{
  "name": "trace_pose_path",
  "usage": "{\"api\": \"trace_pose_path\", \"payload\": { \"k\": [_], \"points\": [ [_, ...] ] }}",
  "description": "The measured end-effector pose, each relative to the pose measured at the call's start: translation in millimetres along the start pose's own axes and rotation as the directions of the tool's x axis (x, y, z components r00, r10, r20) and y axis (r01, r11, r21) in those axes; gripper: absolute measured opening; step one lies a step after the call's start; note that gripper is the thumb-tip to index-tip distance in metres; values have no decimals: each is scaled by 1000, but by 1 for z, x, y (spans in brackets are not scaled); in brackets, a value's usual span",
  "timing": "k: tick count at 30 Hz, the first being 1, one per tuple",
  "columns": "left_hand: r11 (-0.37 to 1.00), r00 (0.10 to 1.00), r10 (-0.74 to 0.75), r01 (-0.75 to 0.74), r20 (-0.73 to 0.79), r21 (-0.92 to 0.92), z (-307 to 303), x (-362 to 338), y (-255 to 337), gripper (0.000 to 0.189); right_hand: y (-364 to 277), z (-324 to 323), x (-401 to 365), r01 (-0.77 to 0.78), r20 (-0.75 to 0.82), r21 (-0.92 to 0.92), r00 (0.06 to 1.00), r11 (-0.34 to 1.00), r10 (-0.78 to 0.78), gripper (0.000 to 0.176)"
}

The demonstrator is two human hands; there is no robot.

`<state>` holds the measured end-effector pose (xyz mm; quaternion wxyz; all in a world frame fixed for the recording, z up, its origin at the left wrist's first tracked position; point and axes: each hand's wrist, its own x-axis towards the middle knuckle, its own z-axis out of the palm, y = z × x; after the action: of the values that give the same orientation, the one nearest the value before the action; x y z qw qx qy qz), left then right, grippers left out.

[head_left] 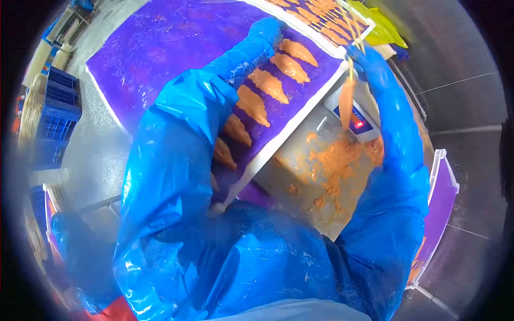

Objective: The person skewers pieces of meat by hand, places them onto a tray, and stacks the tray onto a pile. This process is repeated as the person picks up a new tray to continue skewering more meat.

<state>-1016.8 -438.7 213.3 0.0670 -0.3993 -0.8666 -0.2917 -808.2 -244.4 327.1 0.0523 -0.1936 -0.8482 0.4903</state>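
Note:
My left hand (266, 33), in a blue glove, is over the upper edge of a purple-lined tray (160, 48). It is beside the top of a row of marinated meat strips (269, 85), and its fingers are hidden behind the back of the glove. Thin wooden skewers (355, 24) are gripped in my right hand (369, 60), also blue-gloved. On one skewer a piece of orange meat (347, 104) hangs point down, in front of a small scale (365, 125) with a red lit display.
Orange marinade and meat scraps (337, 163) cover part of the steel table (289, 187). Behind is a white-framed tray (369, 27) of skewered meat strips beside a yellow-green bag (380, 24). Blue crates (59, 109) stand at left; another purple tray (441, 208) is at right.

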Motion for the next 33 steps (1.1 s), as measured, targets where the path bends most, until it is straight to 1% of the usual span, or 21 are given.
{"api": "trace_pose_path", "payload": {
  "k": [2, 3, 4, 6, 7, 9, 10, 12, 13, 16, 17, 18, 20, 21, 23, 25, 28, 30, 31, 32, 33],
  "points": [
    [1000, 998, -17, 18, 68, -23, 13, 6, -16, 32, -31, 5, 36, 167, 166, -151, 976, 974, -142, 40],
    [967, 980, -75, 117, 185, -228, 36, 10, -28, 31, -33, 5, 59, 255, 257, -192, 945, 948, -203, 40],
    [966, 982, -71, 111, 174, -232, 33, 11, -25, 31, -34, 9, 86, 263, 254, -200, 944, 944, -209, 40],
    [996, 993, 69, -63, 93, -60, 36, 5, -24, 27, -25, 23, 129, 482, 376, -255, 848, 838, -373, 44],
    [990, 995, 102, -102, 0, -93, 41, 3, -25, 21, -24, 36, 134, 482, 379, -259, 848, 837, -371, 44],
    [988, 993, 118, -119, -13, -96, 45, 3, -26, 21, -25, 63, 146, 506, 189, -279, 862, 816, -470, 49],
    [987, 991, 131, -132, -19, -96, 45, -1, -24, 20, -19, 68, 159, 510, 204, -277, 859, 814, -469, 49],
    [989, 994, 109, -111, -17, -101, 42, -4, -22, 19, -20, 76, 186, 504, 490, -223, 798, 834, -351, 51],
    [989, 995, 95, -95, -9, -109, 41, -5, -19, 18, -14, 81, 189, 477, 424, -227, 833, 849, -355, 53],
    [983, 993, 103, -110, -59, -147, 44, -7, -21, 19, -3, 90, 210, 422, 471, -243, 839, 873, -274, 60],
    [978, 996, 86, -85, -3, -192, 45, -8, -20, 29, 10, 96, 208, 409, 365, -252, 880, 877, -306, 59],
    [978, 996, 88, -87, -5, -190, 41, -8, -21, 29, 10, 95, 205, 411, 363, -252, 880, 876, -308, 59],
    [935, 962, 272, -258, 27, -244, 34, -9, -22, 41, 12, 92, 196, 424, 291, -355, 897, 833, -332, 58],
    [935, 961, 273, -257, 34, -246, 32, -10, -18, 41, 19, 88, 192, 418, 289, -352, 900, 837, -328, 58],
    [957, 950, 241, -199, 196, -213, 27, -11, -13, 49, 29, 69, 183, 406, 208, -380, 913, 831, -351, 50],
    [954, 945, 271, -237, 184, -185, 26, -11, -9, 50, 41, 53, 168, 394, 165, -400, 919, 827, -358, 45],
    [943, 930, 319, -292, 184, -160, 29, -5, -7, 53, 52, 40, 120, 307, 90, -529, 947, 791, -307, 42],
    [938, 919, 336, -307, 207, -162, 27, 1, -1, 54, 53, 46, 101, 172, 35, -630, 980, 757, -193, 42],
    [955, 915, 286, -248, 283, -165, 27, 5, 0, 53, 55, 53, 99, 135, 0, -716, 981, 685, -193, 40],
    [969, 904, 236, -188, 357, -162, 27, 9, 1, 52, 57, 62, 97, 130, -6, -714, 982, 688, -191, 40],
    [968, 901, 241, -194, 361, -161, 30, 11, 1, 52, 60, 72, 94, 162, -57, -736, 953, 657, -298, 37]
  ]
}}
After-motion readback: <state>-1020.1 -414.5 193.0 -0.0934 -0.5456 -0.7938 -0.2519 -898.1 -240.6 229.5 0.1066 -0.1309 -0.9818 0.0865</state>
